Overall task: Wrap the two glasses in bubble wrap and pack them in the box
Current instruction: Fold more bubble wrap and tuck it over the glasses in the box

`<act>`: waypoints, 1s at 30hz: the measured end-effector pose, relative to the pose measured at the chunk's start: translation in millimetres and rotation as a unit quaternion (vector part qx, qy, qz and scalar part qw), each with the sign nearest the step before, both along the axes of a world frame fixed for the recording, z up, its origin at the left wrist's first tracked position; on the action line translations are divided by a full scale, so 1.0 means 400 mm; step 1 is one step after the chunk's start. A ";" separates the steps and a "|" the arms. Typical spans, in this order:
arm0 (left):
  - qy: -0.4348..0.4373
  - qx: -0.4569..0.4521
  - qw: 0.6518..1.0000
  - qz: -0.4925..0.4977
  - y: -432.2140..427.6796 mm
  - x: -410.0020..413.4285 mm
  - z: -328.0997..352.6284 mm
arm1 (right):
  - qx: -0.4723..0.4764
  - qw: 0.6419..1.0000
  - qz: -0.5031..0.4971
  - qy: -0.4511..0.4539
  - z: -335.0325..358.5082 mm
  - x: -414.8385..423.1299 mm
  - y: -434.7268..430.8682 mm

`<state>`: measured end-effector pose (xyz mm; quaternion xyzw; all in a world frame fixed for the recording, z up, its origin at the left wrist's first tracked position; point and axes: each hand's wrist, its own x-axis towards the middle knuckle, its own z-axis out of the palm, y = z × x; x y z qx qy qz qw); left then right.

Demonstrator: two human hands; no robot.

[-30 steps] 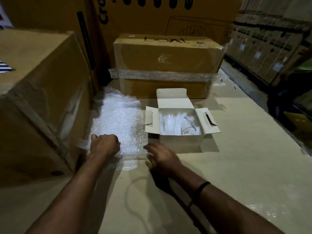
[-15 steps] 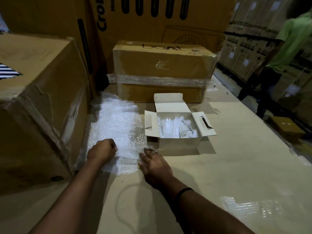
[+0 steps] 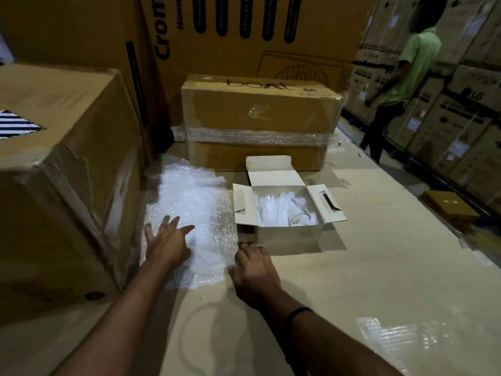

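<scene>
Zero of two wrapped so far; sheet being flattened.
Nearest, the right hand point(image 3: 254, 270) rests at the near right edge of the clear bubble-wrap sheet point(image 3: 189, 204), fingertips hidden, so I cannot tell a pinch; the left hand point(image 3: 168, 246), a fist half a second ago, now presses it flat, fingers spread. Just right, the open white cardboard box point(image 3: 287, 234) holds both clear drinking glasses point(image 3: 267, 210), seemingly bare: wrapping and packing remain.

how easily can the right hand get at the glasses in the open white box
Probably yes: the box has its flaps folded open, the glasses lie uncovered inside, and the right hand sits before its front wall with nothing between.
</scene>
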<state>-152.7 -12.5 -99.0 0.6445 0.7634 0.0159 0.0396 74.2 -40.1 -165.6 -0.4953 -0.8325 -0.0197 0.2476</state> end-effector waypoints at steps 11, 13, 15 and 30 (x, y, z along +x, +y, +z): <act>-0.306 0.143 0.938 0.081 0.016 -0.044 0.001 | -0.024 0.999 -0.042 -0.013 0.024 0.002 -0.010; -0.375 0.185 0.905 0.084 0.008 -0.039 -0.002 | -0.027 0.999 -0.037 -0.026 0.025 0.002 -0.006; -0.453 0.224 0.858 0.090 -0.008 -0.028 -0.007 | -0.028 0.999 -0.040 -0.021 0.025 0.002 -0.005; -0.765 0.021 0.548 0.338 -0.047 -0.041 0.000 | -0.038 0.996 -0.007 0.082 0.047 0.014 -0.048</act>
